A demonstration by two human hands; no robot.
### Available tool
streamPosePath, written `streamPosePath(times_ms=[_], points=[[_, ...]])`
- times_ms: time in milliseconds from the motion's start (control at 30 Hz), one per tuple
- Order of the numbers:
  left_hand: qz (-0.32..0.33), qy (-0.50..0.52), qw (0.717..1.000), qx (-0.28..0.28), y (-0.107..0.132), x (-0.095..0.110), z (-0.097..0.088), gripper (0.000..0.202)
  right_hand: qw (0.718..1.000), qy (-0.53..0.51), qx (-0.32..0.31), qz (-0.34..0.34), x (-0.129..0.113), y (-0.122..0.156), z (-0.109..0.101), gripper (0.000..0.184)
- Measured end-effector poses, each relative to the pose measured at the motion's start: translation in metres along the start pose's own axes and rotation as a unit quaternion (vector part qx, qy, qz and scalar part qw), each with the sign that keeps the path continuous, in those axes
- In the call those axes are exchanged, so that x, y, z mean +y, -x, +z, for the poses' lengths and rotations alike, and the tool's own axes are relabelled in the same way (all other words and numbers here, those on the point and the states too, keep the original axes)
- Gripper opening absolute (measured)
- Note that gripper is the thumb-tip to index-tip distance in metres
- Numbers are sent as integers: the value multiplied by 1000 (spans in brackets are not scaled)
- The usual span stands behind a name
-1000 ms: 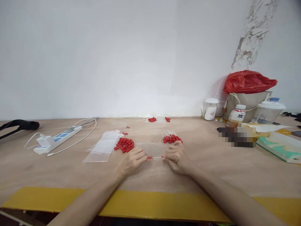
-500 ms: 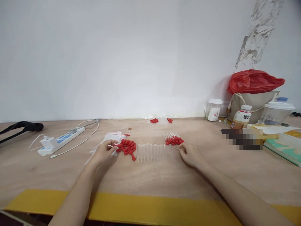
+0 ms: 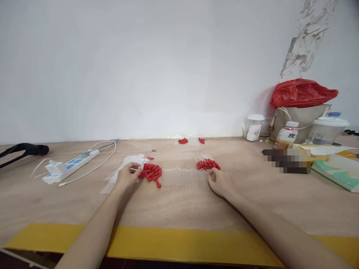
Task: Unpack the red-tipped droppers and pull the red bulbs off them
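Red rubber bulbs [image 3: 151,172] lie in a loose pile at the middle left of the table. At its left edge my left hand [image 3: 127,176] is closed, thumb and forefinger on a bulb that they partly hide. Thin clear tubes [image 3: 179,179] lie side by side in a row right of the pile. By the row's right end, my right hand [image 3: 220,182] pinches one thin clear tube, its far part hard to see. Just beyond that hand sits a bunch of droppers [image 3: 206,163], red bulbs toward me and clear stems pointing away.
Clear plastic bags [image 3: 123,169] lie under and beyond my left hand. More red bulbs [image 3: 183,141] rest on plastic near the wall. A power strip [image 3: 71,166] with a white cable is at left. Cups, a drink bottle [image 3: 286,135] and a bag stand at right.
My right hand has shifted slightly left, toward the end of the tube row. The left hand has moved a little right, closer against the bulb pile. The view has tilted slightly.
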State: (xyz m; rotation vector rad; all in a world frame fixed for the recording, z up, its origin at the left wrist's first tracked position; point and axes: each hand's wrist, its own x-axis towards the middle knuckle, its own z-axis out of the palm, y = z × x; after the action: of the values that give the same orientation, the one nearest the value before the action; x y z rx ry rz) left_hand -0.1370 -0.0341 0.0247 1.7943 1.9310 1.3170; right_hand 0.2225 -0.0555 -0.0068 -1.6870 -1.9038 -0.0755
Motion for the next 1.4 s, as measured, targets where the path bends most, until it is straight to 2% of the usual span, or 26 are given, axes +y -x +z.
streamPosePath(times_ms=[100,167,400,633,800,933,1033,1233,1333,1400], points=[[5,-22,996,90,-1,2,-2,34,1000,1,5,13,-2,1,0,16],[18,-18,993,118,1,5,0,35,1000,-21,1,13,-4,1,0,18],[94,0,994,64,21,30,15,28,991,-110,-57,55,-7,-2,-7,18],[110,3,992,52,27,38,16,22,992,-93,-14,81,11,-14,-10,19],[130,-4,991,20,31,42,20,23,998,0,57,5,20,-36,-15,19],[158,-13,987,3,34,45,25,25,994,63,47,-72,19,-51,-12,23],[179,-17,984,-6,35,45,27,24,992,78,44,-92,17,-56,-5,24],[222,-39,973,-43,37,45,28,20,990,15,92,-101,12,-51,-5,21],[292,-69,953,-37,41,50,29,15,986,-62,101,-120,6,-42,-12,18],[353,-106,929,-21,45,59,31,18,977,-132,77,-147,2,-32,-13,17]])
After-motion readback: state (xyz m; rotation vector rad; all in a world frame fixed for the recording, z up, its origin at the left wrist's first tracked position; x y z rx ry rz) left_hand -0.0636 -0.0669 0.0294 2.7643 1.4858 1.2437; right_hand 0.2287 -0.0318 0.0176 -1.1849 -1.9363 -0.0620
